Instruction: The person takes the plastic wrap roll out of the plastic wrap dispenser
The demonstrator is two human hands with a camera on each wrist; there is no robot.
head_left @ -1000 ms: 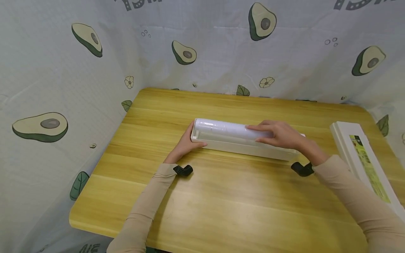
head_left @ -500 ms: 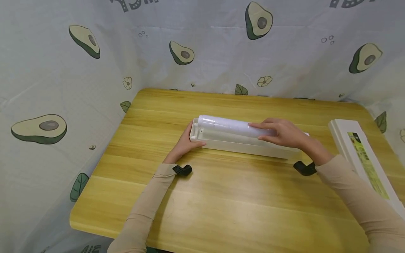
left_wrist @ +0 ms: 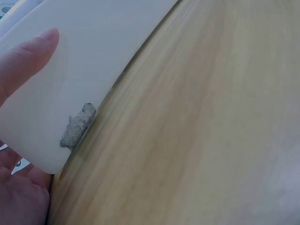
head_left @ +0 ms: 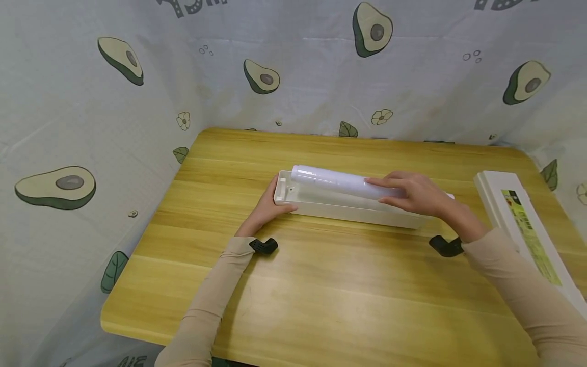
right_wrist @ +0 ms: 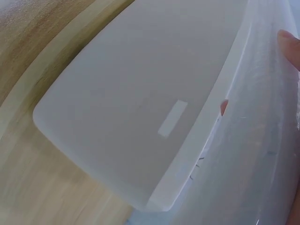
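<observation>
A long white plastic box (head_left: 353, 213) lies open-topped on the table, like a cling film dispenser base. My left hand (head_left: 265, 208) grips its left end, thumb on the front wall, other fingers at the end. A roll of clear film, apparently cling film (head_left: 327, 179), is raised partly out of the box, along its back side. My right hand (head_left: 415, 193) holds this roll toward its right end, thumb in front. In the right wrist view the roll (right_wrist: 253, 122) overlaps the rim of the box (right_wrist: 126, 93). A grey patch (left_wrist: 78, 127) marks the box's lower edge in the left wrist view.
A long white lid-like piece (head_left: 500, 204) with a yellow-green label (head_left: 532, 237) lies at the right side of the wooden table (head_left: 321, 295). Avocado-patterned cloth (head_left: 316, 76) hangs behind and to the left.
The roll has risen out of the box and shifted right, baring the box's left inside. My right hand has moved slightly right with it; my left hand keeps its grip on the box.
</observation>
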